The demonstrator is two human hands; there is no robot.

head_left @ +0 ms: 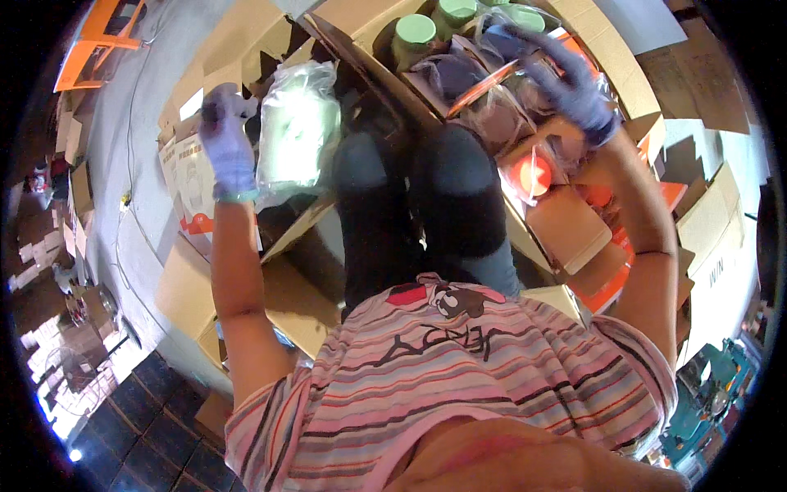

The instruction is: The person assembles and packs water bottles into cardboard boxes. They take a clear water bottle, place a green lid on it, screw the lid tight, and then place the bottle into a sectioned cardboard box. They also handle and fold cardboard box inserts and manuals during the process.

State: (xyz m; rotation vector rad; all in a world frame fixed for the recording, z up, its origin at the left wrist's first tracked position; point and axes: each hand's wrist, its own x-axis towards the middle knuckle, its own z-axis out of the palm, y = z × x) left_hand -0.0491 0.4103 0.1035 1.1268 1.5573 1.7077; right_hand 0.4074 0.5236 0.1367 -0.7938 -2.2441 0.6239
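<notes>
Left hand (226, 146): fingers pinching bagged jar (297, 125), far left. Right hand (566, 78): fingers spread over jars (415, 34) in box (631, 78), far right.

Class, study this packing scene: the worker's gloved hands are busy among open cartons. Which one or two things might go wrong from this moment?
1. The left hand holds the clear plastic bag only by its top corner; the slack, full bag might slip or tear.
2. The right hand reaches into a crowded carton of green-lidded jars and loose plastic wrap; the fingers could snag the wrap or knock a jar.
</notes>
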